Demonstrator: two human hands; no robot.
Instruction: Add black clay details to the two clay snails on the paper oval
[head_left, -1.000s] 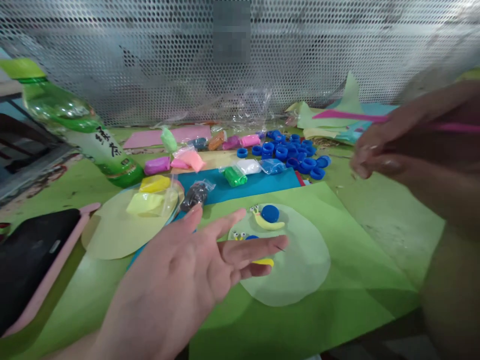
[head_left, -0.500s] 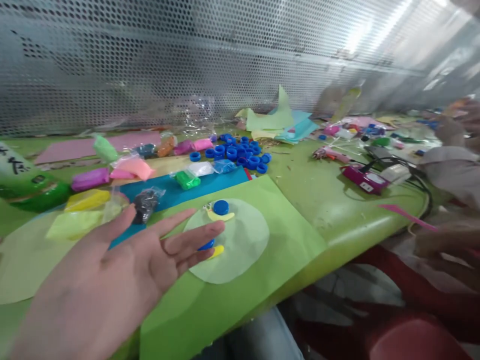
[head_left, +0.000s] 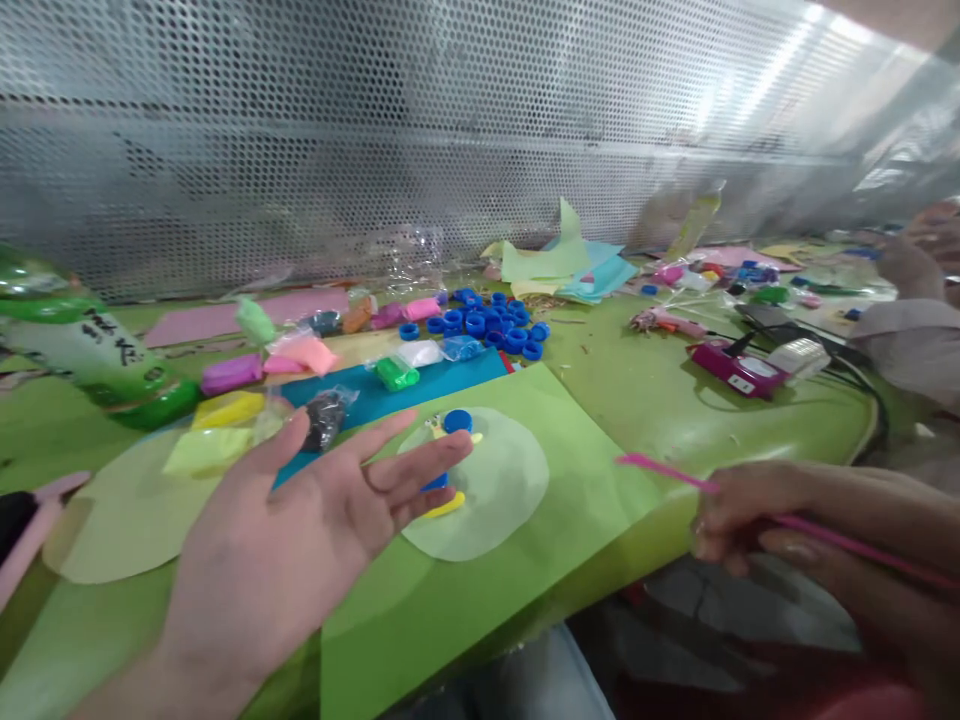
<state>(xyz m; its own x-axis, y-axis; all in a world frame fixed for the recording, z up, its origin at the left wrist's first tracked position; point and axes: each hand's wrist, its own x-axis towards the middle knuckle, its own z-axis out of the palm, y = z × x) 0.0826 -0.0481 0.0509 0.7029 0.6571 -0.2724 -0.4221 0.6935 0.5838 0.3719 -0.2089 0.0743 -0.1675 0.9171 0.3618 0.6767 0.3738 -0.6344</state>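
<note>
My left hand (head_left: 322, 530) is held palm up over the table, fingers spread, with nothing in it. Its fingertips overlap a pale green paper circle (head_left: 510, 485) on a green sheet (head_left: 420, 640). On that circle sit a blue bottle cap (head_left: 457, 421) with a yellow strip beneath and a second blue cap (head_left: 436, 483) beside a yellow piece (head_left: 448, 505), partly hidden by my fingers. Coming in from the right, another person's hand (head_left: 731, 510) grips a thin pink stick (head_left: 667, 472) that points toward the sheet. My right hand is out of view.
Wrapped soft packets, including a black one (head_left: 324, 418) and a yellow one (head_left: 229, 408), lie behind my hand. A green bottle (head_left: 97, 345) leans at left. Several blue caps (head_left: 495, 320) are heaped farther back. A purple power socket (head_left: 739, 368) with cables sits at right.
The view has shifted, with my left hand still open, palm up. The other person's hand with the pink stick has come leftward, closer to the green sheet.
</note>
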